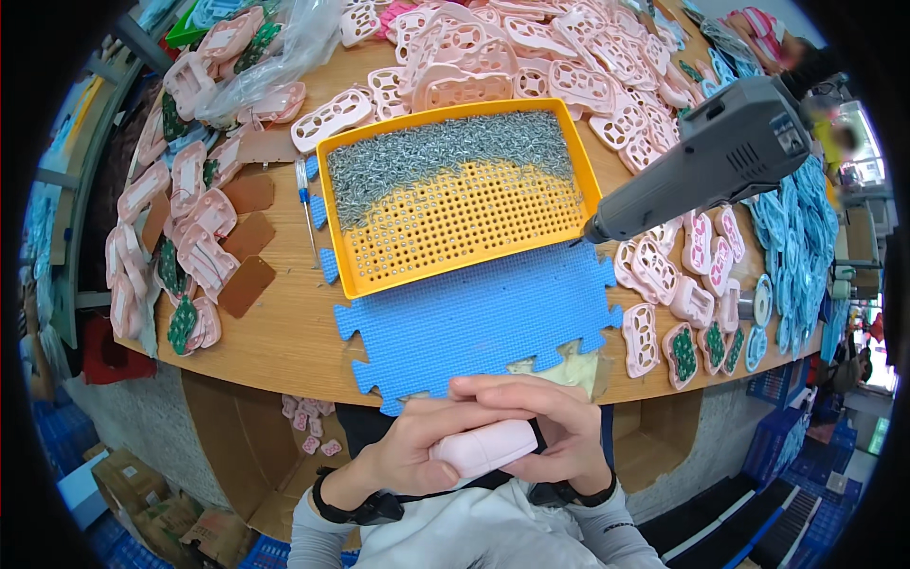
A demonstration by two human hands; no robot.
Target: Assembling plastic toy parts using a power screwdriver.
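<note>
Near the table's front edge, a closed light-pink plastic casing [485,448] with rounded ends and a seam sits between my two hands. My left hand [409,444] wraps its left end, thumb on the near side. From the right, my right hand [567,429] closes over the far side and right end, its fingers overlapping those of the left. The casing's far face is hidden under the fingers. Just beyond the hands lies a blue foam mat [474,322]. Past it stands a yellow tray [585,175] of small silver screws, many upright in its perforated plate.
A grey electric screwdriver [706,156] hangs at the tray's right, tip low. Pink frames [464,57] are heaped behind the tray. Pink shells with green circuit boards [681,356] lie at right, beside blue frames [801,247]. Brown plates [248,284] and a thin screwdriver [305,199] lie left.
</note>
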